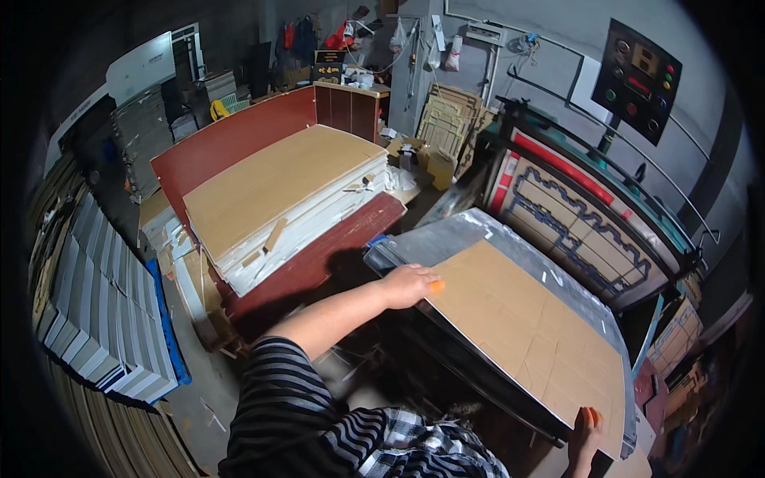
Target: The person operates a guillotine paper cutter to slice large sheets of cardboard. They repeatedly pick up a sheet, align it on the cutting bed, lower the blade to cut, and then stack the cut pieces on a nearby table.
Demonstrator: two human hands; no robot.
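Note:
A large brown cardboard sheet (530, 327) with creased lines lies on the grey metal bed (422, 243) of a die-cutting press. At the sheet's far left corner, my left hand (409, 287) is closed on the near edge, an orange cover showing on a fingertip. My right hand (586, 438) grips the same edge near the right corner, with orange covers on its fingertips; its thumb side is partly hidden. Beyond the bed stands the upright die board (574, 231), with dark, winding rule lines on light wood.
A control panel (639, 80) with coloured buttons rises above the press. To the left, a thick stack of brown-topped sheets (279, 175) sits on a dark red platform (319, 259). Grey-white board bundles (111, 295) stand at far left. Several die boards (450, 119) lean against the back wall.

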